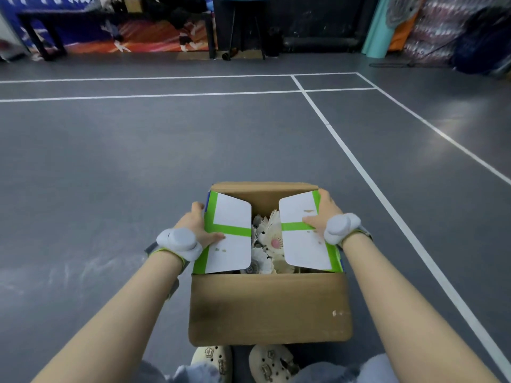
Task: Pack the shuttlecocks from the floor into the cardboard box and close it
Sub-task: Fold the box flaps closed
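Note:
A brown cardboard box (269, 308) stands on the grey court floor just in front of my feet. Several white feathered shuttlecocks (266, 239) fill the inside and show through the gap between the two side flaps. The left flap (232, 233) and the right flap (302, 236), both white with green stripes, are folded partway inward. My left hand (197, 226) grips the left flap at its outer edge, thumb on top. My right hand (322, 214) grips the right flap the same way. The near flap hangs down over the box front, and the far flap stands up.
White court lines (356, 161) cross the floor ahead and to the right. A dark table (41, 31), banners and bags line the far wall. My two pale clogs (243, 362) stand right behind the box.

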`<control>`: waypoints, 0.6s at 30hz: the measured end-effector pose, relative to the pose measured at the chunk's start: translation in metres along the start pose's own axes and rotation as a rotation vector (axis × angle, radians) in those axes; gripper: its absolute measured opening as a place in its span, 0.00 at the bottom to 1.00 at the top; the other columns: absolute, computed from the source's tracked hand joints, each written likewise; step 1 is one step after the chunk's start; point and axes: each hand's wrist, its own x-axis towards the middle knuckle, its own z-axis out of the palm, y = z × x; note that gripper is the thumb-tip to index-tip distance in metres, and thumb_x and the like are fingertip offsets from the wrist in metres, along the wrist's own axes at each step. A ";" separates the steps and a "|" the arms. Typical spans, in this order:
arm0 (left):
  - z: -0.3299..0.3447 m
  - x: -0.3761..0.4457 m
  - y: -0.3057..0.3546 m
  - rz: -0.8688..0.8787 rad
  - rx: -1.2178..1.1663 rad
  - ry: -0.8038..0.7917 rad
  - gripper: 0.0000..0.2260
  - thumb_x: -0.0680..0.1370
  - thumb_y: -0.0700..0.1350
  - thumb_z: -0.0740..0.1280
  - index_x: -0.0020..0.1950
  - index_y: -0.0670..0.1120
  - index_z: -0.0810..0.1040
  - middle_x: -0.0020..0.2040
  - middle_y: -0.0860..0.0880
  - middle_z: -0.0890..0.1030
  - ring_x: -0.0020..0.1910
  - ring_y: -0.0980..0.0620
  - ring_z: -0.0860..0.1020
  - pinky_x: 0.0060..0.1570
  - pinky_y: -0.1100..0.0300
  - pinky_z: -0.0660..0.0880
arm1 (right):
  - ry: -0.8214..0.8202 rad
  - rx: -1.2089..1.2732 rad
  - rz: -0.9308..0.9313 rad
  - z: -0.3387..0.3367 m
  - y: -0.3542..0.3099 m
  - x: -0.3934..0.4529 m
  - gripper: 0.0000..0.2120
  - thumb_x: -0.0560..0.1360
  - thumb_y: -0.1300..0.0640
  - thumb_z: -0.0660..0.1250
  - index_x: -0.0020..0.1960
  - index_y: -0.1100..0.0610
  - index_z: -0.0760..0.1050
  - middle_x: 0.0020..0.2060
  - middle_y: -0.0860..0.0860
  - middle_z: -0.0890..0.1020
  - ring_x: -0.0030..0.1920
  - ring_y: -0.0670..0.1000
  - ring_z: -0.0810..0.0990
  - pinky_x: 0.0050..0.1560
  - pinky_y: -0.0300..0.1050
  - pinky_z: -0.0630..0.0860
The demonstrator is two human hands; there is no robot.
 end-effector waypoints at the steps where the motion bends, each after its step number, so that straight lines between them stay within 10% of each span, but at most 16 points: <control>1: 0.000 0.001 0.001 -0.001 0.010 -0.006 0.37 0.70 0.52 0.74 0.70 0.43 0.58 0.58 0.42 0.77 0.57 0.42 0.76 0.45 0.58 0.68 | -0.017 0.051 0.002 -0.003 -0.001 0.006 0.41 0.72 0.60 0.70 0.76 0.61 0.48 0.71 0.59 0.64 0.70 0.59 0.68 0.68 0.50 0.67; 18: -0.004 0.004 0.000 -0.029 -0.049 0.011 0.52 0.66 0.49 0.78 0.76 0.46 0.44 0.65 0.40 0.72 0.62 0.40 0.74 0.55 0.53 0.71 | 0.280 0.122 -0.228 0.007 0.000 0.009 0.68 0.59 0.66 0.79 0.75 0.50 0.29 0.76 0.53 0.52 0.75 0.58 0.57 0.73 0.58 0.57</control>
